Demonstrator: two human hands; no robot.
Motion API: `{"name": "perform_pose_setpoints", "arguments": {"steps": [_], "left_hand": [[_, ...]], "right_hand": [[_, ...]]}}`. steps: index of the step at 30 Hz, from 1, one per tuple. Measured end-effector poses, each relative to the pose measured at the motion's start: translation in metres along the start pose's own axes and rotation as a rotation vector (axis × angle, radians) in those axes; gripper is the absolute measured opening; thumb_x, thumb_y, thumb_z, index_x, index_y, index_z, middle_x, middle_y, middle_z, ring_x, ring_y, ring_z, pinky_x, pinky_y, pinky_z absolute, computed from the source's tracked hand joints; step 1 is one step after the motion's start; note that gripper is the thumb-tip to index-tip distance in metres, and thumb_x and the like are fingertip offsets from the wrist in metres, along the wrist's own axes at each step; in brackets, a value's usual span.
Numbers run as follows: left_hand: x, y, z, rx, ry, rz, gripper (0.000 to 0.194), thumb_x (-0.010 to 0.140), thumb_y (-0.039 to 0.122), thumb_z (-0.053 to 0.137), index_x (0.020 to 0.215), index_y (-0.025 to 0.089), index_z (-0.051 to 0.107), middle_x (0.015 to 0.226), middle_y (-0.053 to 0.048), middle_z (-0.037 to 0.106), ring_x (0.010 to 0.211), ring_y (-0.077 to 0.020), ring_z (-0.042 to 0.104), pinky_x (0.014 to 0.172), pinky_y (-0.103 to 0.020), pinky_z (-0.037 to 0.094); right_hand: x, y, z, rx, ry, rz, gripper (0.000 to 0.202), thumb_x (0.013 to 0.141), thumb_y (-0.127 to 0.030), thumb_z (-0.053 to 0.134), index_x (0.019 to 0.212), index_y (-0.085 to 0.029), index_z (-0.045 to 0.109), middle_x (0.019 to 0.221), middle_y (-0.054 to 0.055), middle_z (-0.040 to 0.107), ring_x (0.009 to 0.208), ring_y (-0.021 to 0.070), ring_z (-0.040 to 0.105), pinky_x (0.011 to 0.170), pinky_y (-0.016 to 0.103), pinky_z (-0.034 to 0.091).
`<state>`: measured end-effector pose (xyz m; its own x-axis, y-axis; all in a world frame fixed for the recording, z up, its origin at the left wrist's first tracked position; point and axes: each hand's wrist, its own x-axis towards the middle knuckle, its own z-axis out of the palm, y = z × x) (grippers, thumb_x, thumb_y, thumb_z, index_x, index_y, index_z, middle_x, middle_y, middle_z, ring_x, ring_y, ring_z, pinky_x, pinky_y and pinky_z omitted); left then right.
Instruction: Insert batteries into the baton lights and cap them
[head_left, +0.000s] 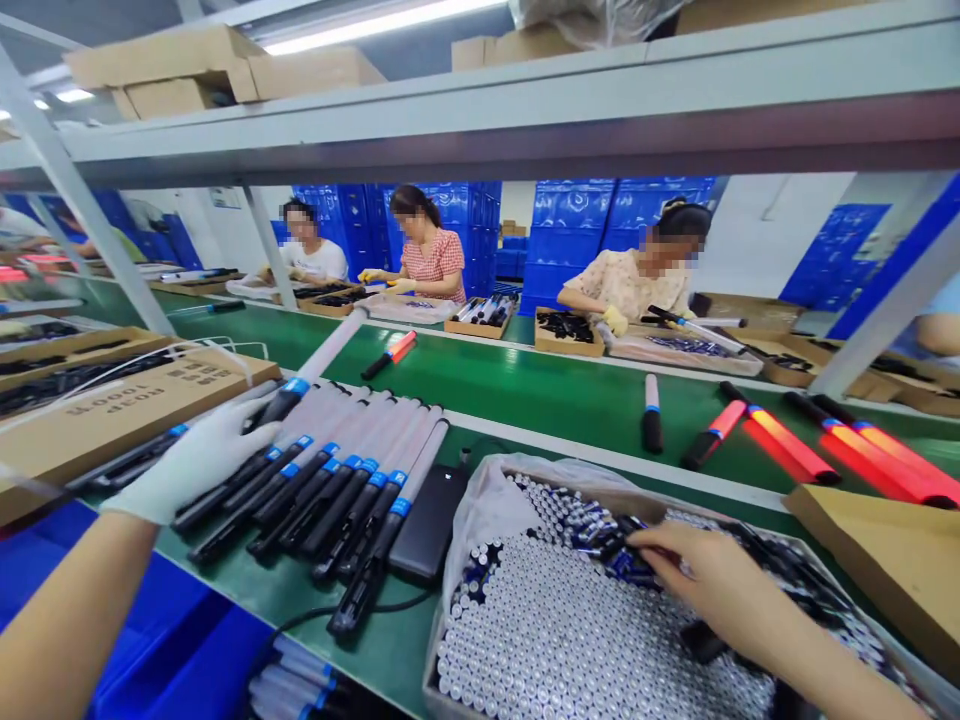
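My left hand (206, 450), in a white glove, is closed round the black handle of a light stick (325, 355) with a clear tube and a blue band. Below and right of it lies a row of similar sticks (367, 465) on the green bench. Bare, my right hand (686, 560) reaches over a plastic-lined box of batteries (555, 620). Its thumb and fingers are pinched at a small black piece (628, 525) among the batteries. More black parts (795, 580) lie on the batteries at the right.
A black power bank (429, 525) lies between sticks and battery box. Cardboard boxes stand at left (135, 410) and right (892, 560). Behind, a green conveyor (480, 385) carries sticks, several glowing red (795, 445). Across it, people work beside trays. A shelf (480, 125) crosses overhead.
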<state>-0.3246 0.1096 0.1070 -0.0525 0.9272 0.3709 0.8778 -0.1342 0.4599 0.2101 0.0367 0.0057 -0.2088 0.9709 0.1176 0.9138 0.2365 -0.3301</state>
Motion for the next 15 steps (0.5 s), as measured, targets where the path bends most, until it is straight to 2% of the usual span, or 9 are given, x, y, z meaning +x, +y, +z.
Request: {"name": "perform_pose_setpoints", "arguments": {"steps": [1,3,4,7,9,11,13,15], "left_hand": [[-0.01,0.024,0.005,-0.113,0.024,-0.03,0.054,0.085,0.043,0.059,0.133,0.017,0.057,0.109,-0.002,0.067,0.103,-0.0188,0.057,0.083,-0.02,0.041],[-0.035,0.073,0.024,-0.448,-0.064,-0.133,0.06,0.09,0.051,0.05,0.142,0.022,0.048,0.076,0.001,0.063,0.068,-0.0118,0.055,0.059,-0.016,0.04],[-0.048,0.096,0.036,-0.65,-0.168,-0.171,0.063,0.089,0.053,0.051,0.143,0.021,0.045,0.068,0.002,0.059,0.058,-0.0105,0.051,0.052,-0.016,0.038],[-0.084,0.148,0.082,-1.099,-0.349,-0.262,0.068,0.088,0.053,0.054,0.145,0.019,0.041,0.063,0.002,0.054,0.05,-0.0087,0.046,0.046,-0.017,0.035],[-0.103,0.172,0.113,-1.303,-0.445,-0.335,0.067,0.089,0.056,0.05,0.145,0.02,0.04,0.061,0.002,0.053,0.048,-0.0084,0.046,0.044,-0.017,0.034],[-0.116,0.191,0.14,-1.441,-0.479,-0.397,0.066,0.09,0.055,0.05,0.144,0.021,0.04,0.062,0.001,0.054,0.048,-0.0081,0.046,0.044,-0.017,0.033],[-0.125,0.208,0.161,-1.515,-0.478,-0.465,0.066,0.089,0.055,0.052,0.144,0.02,0.04,0.06,0.002,0.053,0.046,-0.0078,0.044,0.042,-0.017,0.032],[-0.132,0.222,0.175,-1.566,-0.484,-0.523,0.068,0.089,0.056,0.051,0.145,0.02,0.038,0.055,0.003,0.051,0.043,-0.0075,0.042,0.042,-0.017,0.032]], "right_hand": [[0.015,-0.009,0.002,0.002,-0.111,-0.018,0.031,0.087,-0.025,0.047,0.099,-0.028,0.076,0.104,0.002,0.073,0.097,0.0201,0.069,0.089,0.031,0.054],[0.038,-0.024,0.01,-0.009,-0.242,-0.012,0.025,0.082,-0.018,0.054,0.091,-0.025,0.076,0.101,0.003,0.073,0.096,0.0219,0.068,0.088,0.032,0.051],[0.045,-0.028,0.015,-0.017,-0.267,0.002,0.022,0.079,-0.015,0.057,0.087,-0.023,0.076,0.098,0.004,0.074,0.094,0.0229,0.068,0.086,0.032,0.051],[0.052,-0.029,0.029,-0.024,-0.265,0.04,0.019,0.075,-0.011,0.06,0.082,-0.02,0.075,0.087,0.005,0.074,0.086,0.0232,0.069,0.077,0.032,0.05],[0.052,-0.025,0.035,-0.008,-0.265,0.041,0.02,0.077,-0.012,0.06,0.085,-0.021,0.076,0.085,0.003,0.074,0.082,0.0205,0.069,0.075,0.029,0.05],[0.053,-0.022,0.037,0.005,-0.263,0.032,0.02,0.079,-0.014,0.06,0.087,-0.022,0.077,0.087,0.002,0.075,0.083,0.0185,0.069,0.076,0.027,0.05],[0.055,-0.022,0.036,-0.006,-0.247,0.026,0.02,0.079,-0.014,0.061,0.086,-0.023,0.078,0.09,0.002,0.075,0.087,0.0197,0.069,0.081,0.029,0.05],[0.055,-0.023,0.032,-0.033,-0.21,0.033,0.019,0.077,-0.014,0.061,0.083,-0.021,0.078,0.092,0.005,0.075,0.092,0.023,0.069,0.085,0.032,0.05]]}}
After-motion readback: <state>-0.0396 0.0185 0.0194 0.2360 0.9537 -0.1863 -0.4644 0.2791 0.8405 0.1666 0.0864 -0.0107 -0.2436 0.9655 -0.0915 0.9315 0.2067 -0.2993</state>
